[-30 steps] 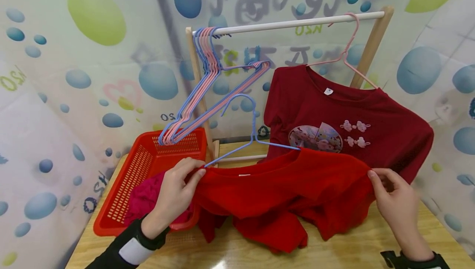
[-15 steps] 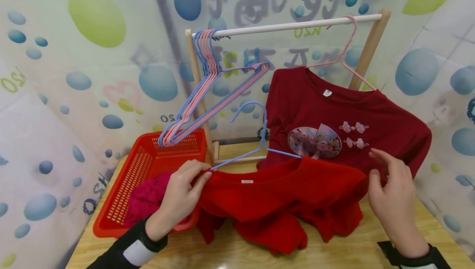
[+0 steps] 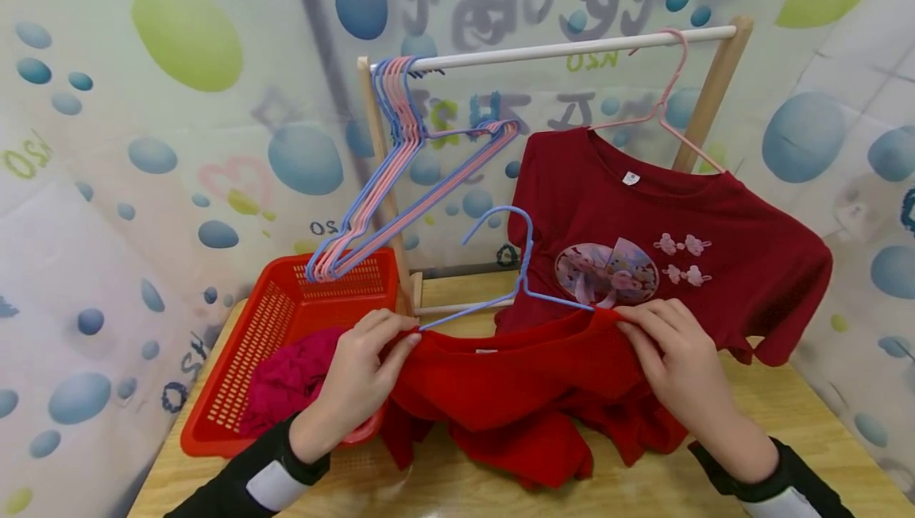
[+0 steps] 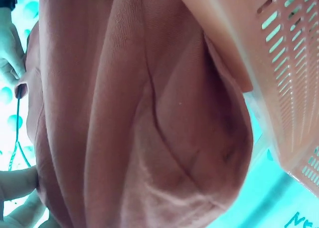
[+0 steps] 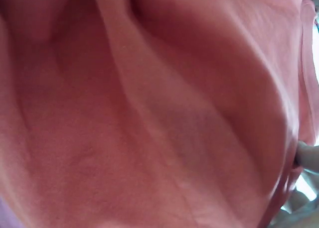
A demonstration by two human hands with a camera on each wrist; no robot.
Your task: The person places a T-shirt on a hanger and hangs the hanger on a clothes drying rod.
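Observation:
A bright red shirt (image 3: 500,391) hangs between my two hands above the wooden table, with a blue hanger (image 3: 525,276) coming up out of its neckline. My left hand (image 3: 360,375) pinches the shirt's left shoulder where the hanger arm enters the collar. On the other side my right hand (image 3: 675,363) pinches the cloth at the right edge of the neckline, by the hanger's other arm. The lower ends of the hanger are hidden inside the shirt. Folds of the red shirt (image 4: 119,108) fill most of the left wrist view, and likewise the right one.
A red plastic basket (image 3: 229,375) with crumpled magenta cloth (image 3: 293,379) stands at the left. Behind, a rack with a white rail (image 3: 557,47) carries several pink and blue hangers (image 3: 407,137) and a dark red T-shirt (image 3: 722,264) on a pink hanger (image 3: 665,97).
My right hand let go of the shirt's right sleeve end, moved left and took hold near the collar. The blue hanger and my left hand shifted slightly right.

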